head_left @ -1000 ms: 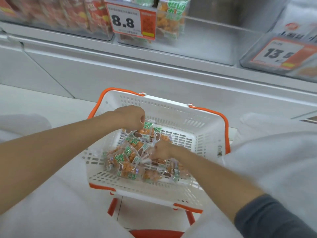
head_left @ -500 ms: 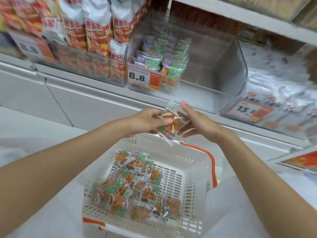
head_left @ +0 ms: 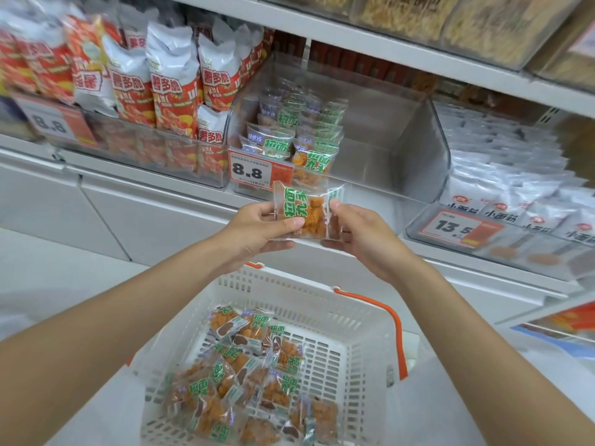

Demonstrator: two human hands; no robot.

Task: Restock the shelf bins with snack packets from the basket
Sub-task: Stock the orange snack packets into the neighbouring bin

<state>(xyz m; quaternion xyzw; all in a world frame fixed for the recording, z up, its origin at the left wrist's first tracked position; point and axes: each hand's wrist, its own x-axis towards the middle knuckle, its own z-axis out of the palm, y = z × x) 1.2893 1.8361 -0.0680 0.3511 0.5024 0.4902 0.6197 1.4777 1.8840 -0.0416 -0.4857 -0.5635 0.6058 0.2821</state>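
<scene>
Shelf bin (head_left: 402, 149) ahead sits half full; my left hand (head_left: 257, 230) and right hand (head_left: 360, 236) both pinch one snack packet (head_left: 306, 210) above the basket (head_left: 354, 349).

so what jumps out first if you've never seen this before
A clear snack packet with green lettering and orange pieces, pinched between the left hand and right hand at centre frame. Behind it, a clear shelf bin holds matching packets only at its left side, and below sits a white basket with more.
</scene>
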